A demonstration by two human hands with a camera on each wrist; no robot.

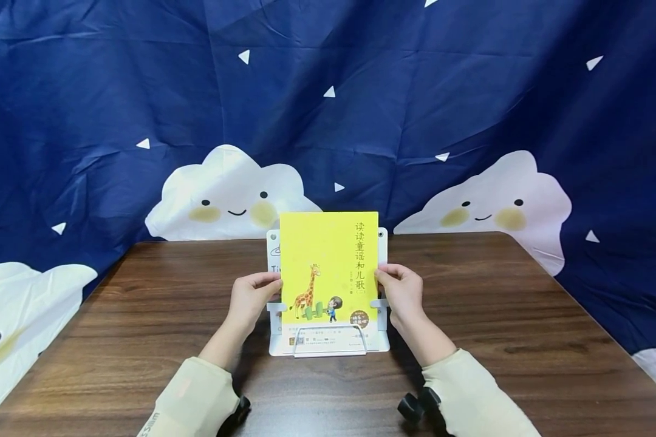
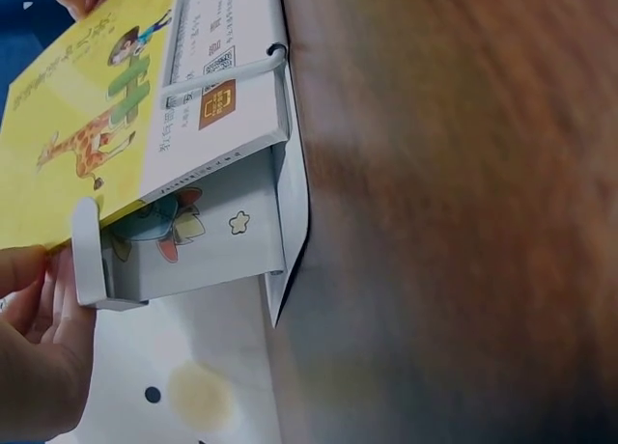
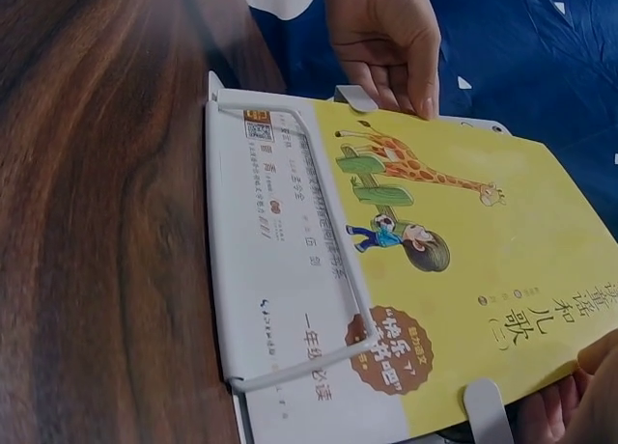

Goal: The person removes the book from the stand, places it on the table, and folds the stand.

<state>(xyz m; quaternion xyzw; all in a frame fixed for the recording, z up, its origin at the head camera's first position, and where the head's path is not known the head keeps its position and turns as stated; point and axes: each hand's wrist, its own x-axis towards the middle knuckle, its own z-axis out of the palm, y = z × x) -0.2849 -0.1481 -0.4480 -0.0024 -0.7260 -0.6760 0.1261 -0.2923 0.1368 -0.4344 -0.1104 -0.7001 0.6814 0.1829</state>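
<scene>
A yellow book (image 1: pixel 319 249), its cover printed with a giraffe and a child, stands upright on a white book stand (image 1: pixel 383 249). The stand's wire bar (image 1: pixel 330 354) crosses the front of the cover's lower part, and a white side clip (image 2: pixel 87 256) laps over the book's edge. My left hand (image 1: pixel 247 298) pinches the book's left edge between thumb and fingers, just above the clip. On the opposite edge, my right hand (image 1: pixel 406 294) pinches the book at about the same height. Part of the stand's printed back plate (image 2: pixel 208 227) shows behind the book.
The stand rests on a dark brown wooden table (image 1: pixel 470 303). Behind the table hangs a blue cloth (image 1: pixel 328 121) with white clouds and triangles. Black wrist straps (image 1: pixel 418 405) show below the sleeves.
</scene>
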